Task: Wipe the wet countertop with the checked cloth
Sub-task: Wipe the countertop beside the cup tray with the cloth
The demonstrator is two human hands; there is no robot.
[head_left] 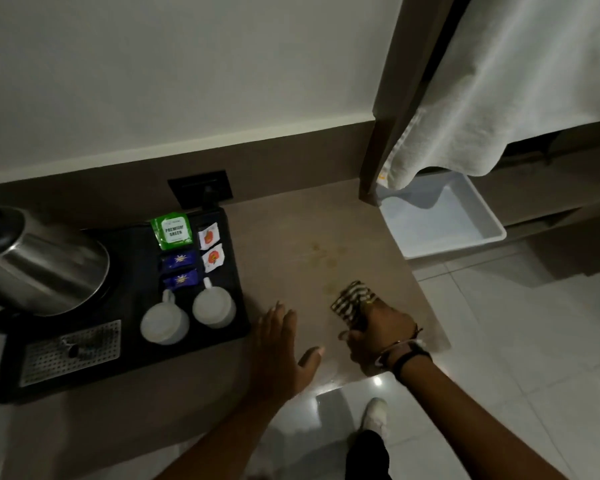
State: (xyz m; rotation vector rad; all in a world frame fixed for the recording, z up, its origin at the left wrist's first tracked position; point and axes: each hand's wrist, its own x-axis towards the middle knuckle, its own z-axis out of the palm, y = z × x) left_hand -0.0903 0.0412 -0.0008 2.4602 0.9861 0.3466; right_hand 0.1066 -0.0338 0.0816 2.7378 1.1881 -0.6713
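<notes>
Step in hand: I judge the wipe is underway; my cloth is down on the surface [291, 237], but the stained patch ahead looks untouched.
Right hand: my right hand [378, 327] presses the checked cloth [352, 301] onto the surface near its right edge; its fingers are curled tight around the bunched cloth, which sticks out in front of my knuckles.
Left hand: my left hand [284, 344] lies flat on the surface just left of the cloth, fingers spread wide, holding nothing; it seems to brace me.
Wet patch: faint yellowish marks [328, 259] sit just beyond the cloth, toward the wall; a small glint near the front edge may be more wet, I cannot tell for sure.
Neighbours: a black tray [238, 271] lies to the left with 2 upturned white cups [187, 315], tea sachets [172, 230] and a steel kettle [42, 261]; a white bin [440, 216] stands beyond the surface on the right, under a hanging white towel [499, 81].
Next move: I should push the cloth forward across the marks with steady downward pressure, keeping clear of the tray and stopping short of the right edge.
</notes>
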